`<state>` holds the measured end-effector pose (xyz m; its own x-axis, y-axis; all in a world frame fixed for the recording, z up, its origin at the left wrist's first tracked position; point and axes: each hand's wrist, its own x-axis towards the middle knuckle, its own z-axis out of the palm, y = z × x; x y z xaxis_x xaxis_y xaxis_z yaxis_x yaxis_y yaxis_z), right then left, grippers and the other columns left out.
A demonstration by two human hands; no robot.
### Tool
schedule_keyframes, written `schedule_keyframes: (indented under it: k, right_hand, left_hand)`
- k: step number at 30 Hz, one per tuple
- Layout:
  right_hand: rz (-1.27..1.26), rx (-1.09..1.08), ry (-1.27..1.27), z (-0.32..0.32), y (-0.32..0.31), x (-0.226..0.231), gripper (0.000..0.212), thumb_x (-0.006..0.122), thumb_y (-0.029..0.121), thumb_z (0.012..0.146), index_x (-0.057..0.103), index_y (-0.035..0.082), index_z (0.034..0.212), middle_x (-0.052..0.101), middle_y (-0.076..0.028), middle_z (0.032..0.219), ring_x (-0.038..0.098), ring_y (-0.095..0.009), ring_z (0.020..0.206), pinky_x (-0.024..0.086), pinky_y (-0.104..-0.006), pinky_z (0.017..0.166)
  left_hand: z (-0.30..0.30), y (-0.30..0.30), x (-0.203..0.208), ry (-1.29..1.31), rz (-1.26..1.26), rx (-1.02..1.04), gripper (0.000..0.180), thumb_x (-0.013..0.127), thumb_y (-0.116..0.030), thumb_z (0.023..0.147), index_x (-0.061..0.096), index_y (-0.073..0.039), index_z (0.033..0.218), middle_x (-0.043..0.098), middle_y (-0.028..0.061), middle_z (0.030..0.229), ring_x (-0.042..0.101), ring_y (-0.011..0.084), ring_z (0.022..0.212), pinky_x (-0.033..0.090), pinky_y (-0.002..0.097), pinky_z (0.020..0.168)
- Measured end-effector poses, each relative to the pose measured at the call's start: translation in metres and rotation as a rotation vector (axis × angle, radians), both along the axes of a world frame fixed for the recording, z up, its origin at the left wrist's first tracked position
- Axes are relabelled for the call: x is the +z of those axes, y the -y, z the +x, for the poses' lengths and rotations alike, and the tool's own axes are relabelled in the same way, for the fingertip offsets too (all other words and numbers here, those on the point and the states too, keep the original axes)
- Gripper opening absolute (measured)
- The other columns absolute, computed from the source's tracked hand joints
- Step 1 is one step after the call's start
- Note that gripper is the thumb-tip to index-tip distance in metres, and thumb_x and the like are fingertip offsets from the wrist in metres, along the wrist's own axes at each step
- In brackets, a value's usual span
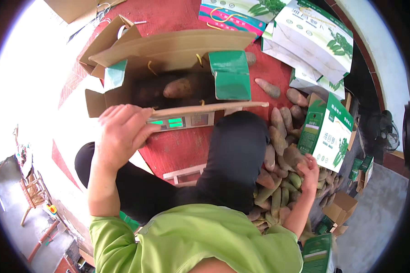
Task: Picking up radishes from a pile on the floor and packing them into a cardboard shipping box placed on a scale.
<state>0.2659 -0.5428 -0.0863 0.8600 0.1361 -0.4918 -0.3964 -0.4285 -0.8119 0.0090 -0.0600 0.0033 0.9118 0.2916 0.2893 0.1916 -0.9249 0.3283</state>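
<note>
An open cardboard box (177, 42) stands in front of me on a scale with a lit green display (175, 123). Inside lies a brown, dirt-covered root vegetable (177, 88); the rest of the interior is dark. My left hand (123, 132) is closed over the left end of the box's near flap, thumb below the edge. At my right side, my right hand (309, 173) has its fingers curled against a brown root vegetable (293, 157), on top of a heap of long brown and greenish roots (276, 193). Part of its grip is hidden.
A green-and-white carton (333, 132) stands tilted beside the heap. White-and-green gift bags (312, 36) are stacked at the far right on the red surface (168, 157). My bent knee (239, 136) is between the box and the heap. A black fan (387, 132) stands at the right.
</note>
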Motion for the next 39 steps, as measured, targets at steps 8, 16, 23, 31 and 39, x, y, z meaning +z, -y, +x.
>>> schedule_keyframes:
  k: [8,16,23,31,39]
  right_hand:
    - [0.232,0.528,0.375,0.020,-0.195,0.135,0.066,0.077,0.012,0.063,0.051,-0.003,0.121,0.058,-0.009,0.119,0.053,-0.019,0.111,0.040,-0.0302,0.097]
    - [0.129,1.134,0.443,0.009,-0.353,0.145,0.057,0.074,0.012,0.064,0.056,0.002,0.117,0.061,-0.009,0.111,0.058,-0.019,0.103,0.044,-0.0306,0.091]
    - [-0.283,1.595,0.576,-0.019,-0.421,0.100,0.042,0.066,0.009,0.066,0.057,0.002,0.106,0.062,-0.017,0.106,0.060,-0.033,0.094,0.047,-0.0407,0.082]
    - [-0.910,2.027,0.739,-0.053,-0.450,0.062,0.027,0.066,0.012,0.071,0.066,0.003,0.097,0.068,-0.016,0.090,0.063,-0.035,0.092,0.050,-0.0433,0.081]
    - [-0.005,1.380,0.465,-0.030,-0.417,0.151,0.024,0.066,0.020,0.082,0.067,0.001,0.097,0.068,-0.008,0.092,0.064,-0.018,0.081,0.049,-0.0306,0.071]
  left_hand:
    - [-0.003,0.002,0.010,0.029,-0.006,-0.003,0.025,0.076,-0.021,0.068,0.065,-0.008,0.087,0.061,0.0016,0.078,0.061,0.0210,0.072,0.049,0.0349,0.067]
    - [-0.016,-0.007,0.008,0.046,-0.041,0.031,0.028,0.076,-0.020,0.066,0.066,-0.007,0.089,0.061,0.0015,0.080,0.062,0.0201,0.073,0.049,0.0341,0.066]
    - [-0.018,-0.012,0.007,0.051,-0.085,0.026,0.025,0.075,-0.018,0.068,0.065,-0.007,0.088,0.061,0.0026,0.079,0.062,0.0215,0.072,0.049,0.0346,0.065]
    - [-0.015,-0.014,0.002,0.079,-0.098,0.050,0.017,0.073,-0.020,0.073,0.067,-0.009,0.084,0.060,0.0026,0.074,0.060,0.0218,0.066,0.047,0.0348,0.060]
    - [-0.022,-0.017,-0.005,0.126,-0.111,0.138,0.016,0.072,-0.018,0.075,0.069,-0.006,0.085,0.063,0.0052,0.078,0.061,0.0246,0.069,0.049,0.0347,0.063]
